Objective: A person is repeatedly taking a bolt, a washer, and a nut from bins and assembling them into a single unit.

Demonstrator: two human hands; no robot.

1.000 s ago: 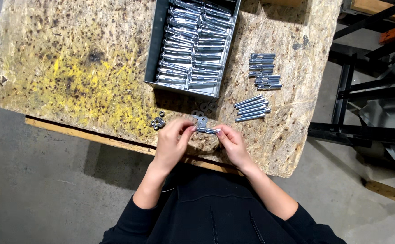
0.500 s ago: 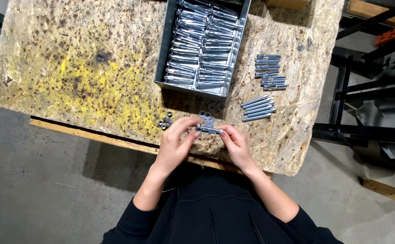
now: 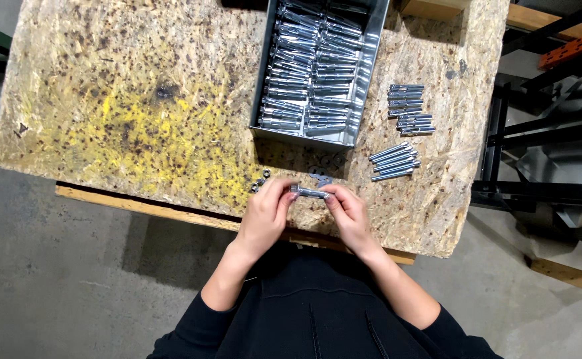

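One zinc anchor bolt, held level over the bench front edge, left hand and right hand fingers pinching opposite ends, loose nuts within reach.

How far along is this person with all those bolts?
Seemingly early on. Done, by the look of it: two small groups of bolts laid out on the board, one fanned and one in neat rows. In hand: a single bolt, held between the left hand and right hand, with small nuts beside. Left: a metal tray packed full of bolts.
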